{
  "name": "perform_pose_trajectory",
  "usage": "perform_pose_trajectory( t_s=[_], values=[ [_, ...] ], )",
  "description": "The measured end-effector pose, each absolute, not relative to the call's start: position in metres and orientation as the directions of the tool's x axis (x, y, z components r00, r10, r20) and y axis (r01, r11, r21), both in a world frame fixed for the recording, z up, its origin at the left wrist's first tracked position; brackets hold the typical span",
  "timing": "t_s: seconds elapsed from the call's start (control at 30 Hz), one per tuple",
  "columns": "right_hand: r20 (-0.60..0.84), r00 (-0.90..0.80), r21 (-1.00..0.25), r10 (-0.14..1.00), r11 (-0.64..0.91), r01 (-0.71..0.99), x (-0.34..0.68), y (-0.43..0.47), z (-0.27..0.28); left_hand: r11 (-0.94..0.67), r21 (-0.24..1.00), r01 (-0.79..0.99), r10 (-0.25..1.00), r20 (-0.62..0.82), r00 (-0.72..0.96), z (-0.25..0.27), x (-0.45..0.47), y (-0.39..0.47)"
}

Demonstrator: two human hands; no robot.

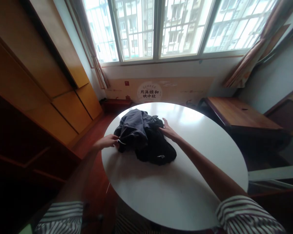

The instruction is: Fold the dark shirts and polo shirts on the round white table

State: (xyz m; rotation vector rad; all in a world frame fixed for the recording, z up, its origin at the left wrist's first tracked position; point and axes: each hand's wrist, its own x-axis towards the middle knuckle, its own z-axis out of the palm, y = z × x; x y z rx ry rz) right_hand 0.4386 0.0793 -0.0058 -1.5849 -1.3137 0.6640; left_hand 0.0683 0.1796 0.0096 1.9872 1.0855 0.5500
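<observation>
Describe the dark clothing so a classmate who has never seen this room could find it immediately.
In front of the window stands a rounded white table. On its far left part, between the left hand and right hand, lies the dark clothing. Its crumpled charcoal and black folds stand out against the smooth, pale surface.

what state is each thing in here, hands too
dark clothes: crumpled in a heap on the white table
left hand: at the heap's left edge, grip unclear
right hand: against the heap's right side, grip unclear
striped sleeves: bunched up on the forearms
curtains: gathered to the sides
cupboard doors: look shut
</observation>
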Motion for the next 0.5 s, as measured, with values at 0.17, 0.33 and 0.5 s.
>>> perform_pose_trajectory(
  t_s=[0.17,0.33,0.5],
  values=[
    [0.070,0.286,-0.860,0.956,-0.088,0.503,0.459,0.009,-0.025,-0.342,0.821,0.457,0.896,0.137,0.423,0.036,0.049,0.185],
    [0.064,0.207,-0.943,0.976,-0.008,0.331,0.407,-0.018,-0.034,-0.249,0.963,0.106,0.798,0.142,0.586,0.010,0.112,0.181],
    [0.125,0.369,-0.992,0.921,0.106,0.072,0.359,0.046,-0.034,-0.243,0.970,-0.008,0.804,0.205,0.558,-0.022,0.165,0.182]
  ],
)
